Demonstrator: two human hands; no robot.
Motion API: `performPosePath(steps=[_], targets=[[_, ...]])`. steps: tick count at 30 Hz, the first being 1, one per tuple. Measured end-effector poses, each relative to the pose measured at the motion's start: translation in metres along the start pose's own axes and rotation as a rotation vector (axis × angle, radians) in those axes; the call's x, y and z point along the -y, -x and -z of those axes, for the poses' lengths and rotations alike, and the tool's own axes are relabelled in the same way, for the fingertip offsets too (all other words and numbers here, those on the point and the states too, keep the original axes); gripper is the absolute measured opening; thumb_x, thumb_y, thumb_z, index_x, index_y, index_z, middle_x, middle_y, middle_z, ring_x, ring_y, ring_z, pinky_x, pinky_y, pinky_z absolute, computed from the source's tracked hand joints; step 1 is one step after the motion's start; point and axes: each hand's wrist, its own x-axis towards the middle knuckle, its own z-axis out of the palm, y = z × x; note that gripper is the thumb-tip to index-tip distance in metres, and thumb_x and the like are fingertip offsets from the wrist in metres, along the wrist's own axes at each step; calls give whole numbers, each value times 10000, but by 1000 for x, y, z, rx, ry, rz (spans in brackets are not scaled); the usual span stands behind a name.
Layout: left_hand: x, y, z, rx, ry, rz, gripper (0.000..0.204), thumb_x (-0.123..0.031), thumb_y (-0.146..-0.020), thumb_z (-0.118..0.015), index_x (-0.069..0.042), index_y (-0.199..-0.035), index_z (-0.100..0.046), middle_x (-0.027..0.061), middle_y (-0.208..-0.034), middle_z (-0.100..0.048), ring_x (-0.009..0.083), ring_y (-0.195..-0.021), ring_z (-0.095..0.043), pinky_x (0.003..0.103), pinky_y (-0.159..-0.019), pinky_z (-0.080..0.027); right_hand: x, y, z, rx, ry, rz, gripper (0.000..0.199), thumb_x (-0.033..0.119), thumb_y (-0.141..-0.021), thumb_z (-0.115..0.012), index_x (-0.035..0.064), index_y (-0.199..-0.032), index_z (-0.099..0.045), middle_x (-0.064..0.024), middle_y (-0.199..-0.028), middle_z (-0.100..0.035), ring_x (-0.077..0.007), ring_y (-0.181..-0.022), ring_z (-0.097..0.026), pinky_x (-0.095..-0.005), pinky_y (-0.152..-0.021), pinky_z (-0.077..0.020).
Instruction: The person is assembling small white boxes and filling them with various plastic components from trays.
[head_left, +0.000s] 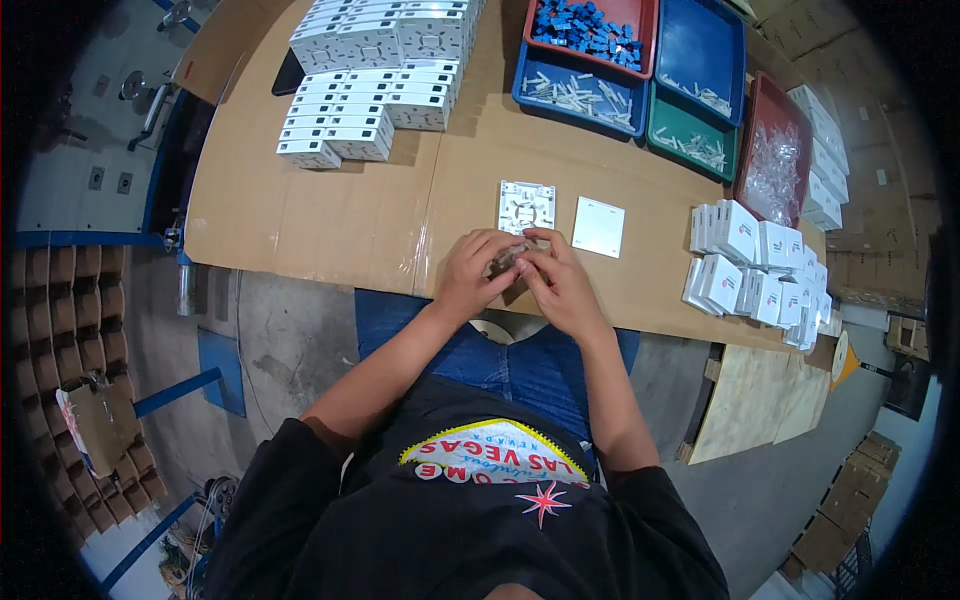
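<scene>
My left hand (pixel 468 272) and my right hand (pixel 564 284) meet over the table's near edge, fingers curled in a pinch. Between the fingertips is a small, partly see-through thing (pixel 502 262); most of it is covered, and its kind cannot be made out. Just beyond the fingers lies a square white plastic frame (pixel 540 195) with a round opening and cut-outs. A flat white square plate (pixel 598 228) rests to its right, apart from my right hand.
Stacked white housings (pixel 345 110) stand at the far left. Beyond the hands are a red tray (pixel 648 65) of blue parts, a blue tray (pixel 520 88) and a green tray (pixel 690 160) of clear pieces, and a red bin (pixel 755 115) of clear bags. Bagged white units (pixel 738 235) pile up at right.
</scene>
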Motion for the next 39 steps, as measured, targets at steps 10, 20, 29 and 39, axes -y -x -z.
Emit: performPosePath(steps=[10, 20, 29, 39], targets=[[-5, -4, 0, -45, 29, 59, 367, -121, -787, -818, -54, -1125, -694, 116, -1070, -700, 319, -1004, -654, 402, -879, -509, 13, -12, 22, -114, -68, -4, 160, 127, -984, -657, 11, -1068, -728, -102, -1212, -660, -168, -893, -684, -303, -716, -528], [-4, -1, -6, -86, 4, 145, 380, -102, -756, -866, -29, -1090, -700, 126, -1063, -707, 310, -979, -670, 389, -857, -540, -71, -144, 114, -438, 199, -33, 168, 201, -950, -695, 69, -1044, -742, -127, -860, -739, -239, -747, -710, -347, -667, -531], [-3, -4, -8, -78, 7, 121, 369, -100, -756, -866, -34, -1076, -694, 121, -1054, -716, 301, -968, -679, 393, -840, -536, -98, -244, 132, -218, 796, -20, 130, 178, -902, -651, 133, -955, -761, -134, -979, -700, -357, -972, -685, -479, -805, -552], [-1, -4, -6, -51, -28, 114, 381, -105, -746, -872, -33, -1075, -693, 121, -1049, -717, 302, -964, -679, 395, -838, -534, -101, -250, 147, 7, 893, 153, 142, 148, -867, -687, 120, -997, -737, -125, -1051, -646, -349, -1007, -674, -485, -832, -542]])
